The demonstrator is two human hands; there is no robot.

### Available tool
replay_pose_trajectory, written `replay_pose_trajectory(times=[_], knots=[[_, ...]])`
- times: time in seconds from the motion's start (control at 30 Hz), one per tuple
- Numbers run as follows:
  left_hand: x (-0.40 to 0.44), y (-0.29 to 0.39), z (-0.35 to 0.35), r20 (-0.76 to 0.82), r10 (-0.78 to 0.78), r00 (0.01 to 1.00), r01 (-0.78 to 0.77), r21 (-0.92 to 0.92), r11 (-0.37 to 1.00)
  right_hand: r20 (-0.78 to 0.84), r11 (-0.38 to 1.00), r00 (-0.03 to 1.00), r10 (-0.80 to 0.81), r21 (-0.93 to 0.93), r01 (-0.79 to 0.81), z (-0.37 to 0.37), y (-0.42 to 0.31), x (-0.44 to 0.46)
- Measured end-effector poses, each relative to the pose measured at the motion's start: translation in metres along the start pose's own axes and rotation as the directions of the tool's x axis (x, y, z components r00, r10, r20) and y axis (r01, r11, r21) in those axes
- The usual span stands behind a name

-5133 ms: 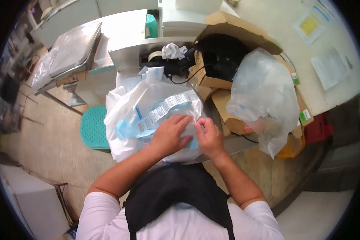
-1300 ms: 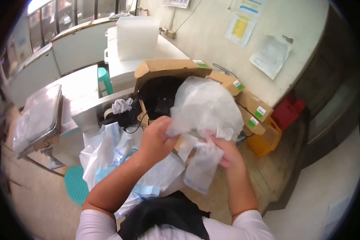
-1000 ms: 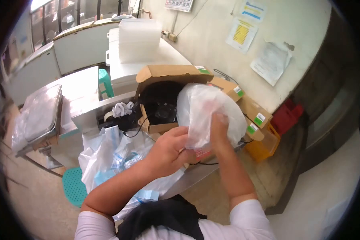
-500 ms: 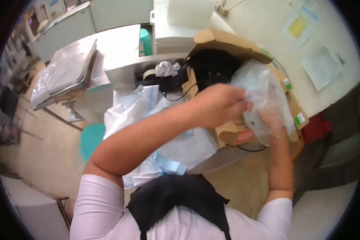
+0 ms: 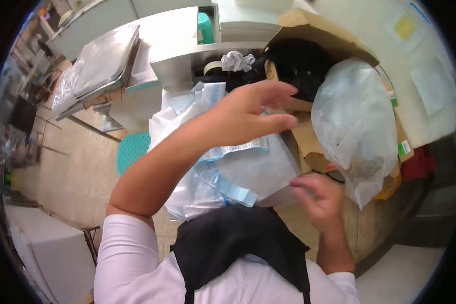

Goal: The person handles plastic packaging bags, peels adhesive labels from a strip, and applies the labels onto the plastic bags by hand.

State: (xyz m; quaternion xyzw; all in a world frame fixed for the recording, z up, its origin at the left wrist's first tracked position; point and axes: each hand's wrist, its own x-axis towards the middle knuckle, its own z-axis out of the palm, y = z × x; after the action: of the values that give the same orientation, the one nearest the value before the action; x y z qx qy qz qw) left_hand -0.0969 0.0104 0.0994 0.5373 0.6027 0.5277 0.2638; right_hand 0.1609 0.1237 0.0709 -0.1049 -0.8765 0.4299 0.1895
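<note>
My left hand (image 5: 258, 112) is raised over the worktop, thumb and fingers spread, with nothing in it. Closer to my body, my right hand (image 5: 320, 201) hovers with bent fingers apart, and no object shows in it. To its right, a translucent plastic bag (image 5: 357, 121) lies puffed up over an open cardboard box (image 5: 309, 134), touched by neither hand. Below my left forearm lie white plastic bags (image 5: 185, 197) and strips of blue-and-white printed labels (image 5: 228, 188). My left forearm hides part of this pile.
Black items (image 5: 299, 66) fill the back of the box. Crumpled white paper (image 5: 238, 62) and a tape roll (image 5: 213, 67) sit in a metal tray at the back. Metal trays (image 5: 109, 58) stand at left, a teal stool (image 5: 133, 152) below. A red object (image 5: 419, 164) is at right.
Both hands have let go of the translucent bag, which now rests on the box. My left hand has opened and drawn left; my right hand has come down towards my body.
</note>
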Motion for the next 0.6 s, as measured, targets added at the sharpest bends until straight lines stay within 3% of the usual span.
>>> replay_pose_trajectory(times=[0.07,0.13,0.2,0.3,0.37,0.43,0.6], knots=[[-0.032,-0.019,-0.006,-0.132,-0.131,0.983,0.091,-0.277,0.957,0.201,0.994,0.973,0.109,-0.020,-0.107,0.036,0.023,0.007],[-0.070,-0.025,-0.020,-0.135,-0.379,0.916,0.343,-0.228,0.911,0.328,0.981,0.925,0.190,-0.039,-0.188,0.068,0.047,0.012],[-0.114,-0.043,-0.017,-0.152,-0.537,0.830,0.472,-0.322,0.821,0.406,0.971,0.882,0.238,-0.065,-0.232,0.096,0.064,0.018],[-0.173,-0.065,-0.004,-0.077,-0.754,0.652,0.688,-0.357,0.632,0.443,0.988,0.885,0.145,-0.120,-0.102,0.128,0.067,0.029],[-0.198,-0.078,0.014,0.038,-0.830,0.557,0.791,-0.329,0.516,0.467,0.988,0.879,0.096,-0.150,-0.029,0.146,0.063,0.041],[-0.211,-0.093,0.033,0.014,-0.835,0.550,0.814,-0.230,0.533,0.491,0.984,0.870,0.039,-0.169,0.051,0.159,0.066,0.046],[-0.207,-0.106,0.044,-0.057,-0.832,0.552,0.785,-0.302,0.541,0.479,0.965,0.875,-0.076,-0.186,0.186,0.171,0.078,0.051]])
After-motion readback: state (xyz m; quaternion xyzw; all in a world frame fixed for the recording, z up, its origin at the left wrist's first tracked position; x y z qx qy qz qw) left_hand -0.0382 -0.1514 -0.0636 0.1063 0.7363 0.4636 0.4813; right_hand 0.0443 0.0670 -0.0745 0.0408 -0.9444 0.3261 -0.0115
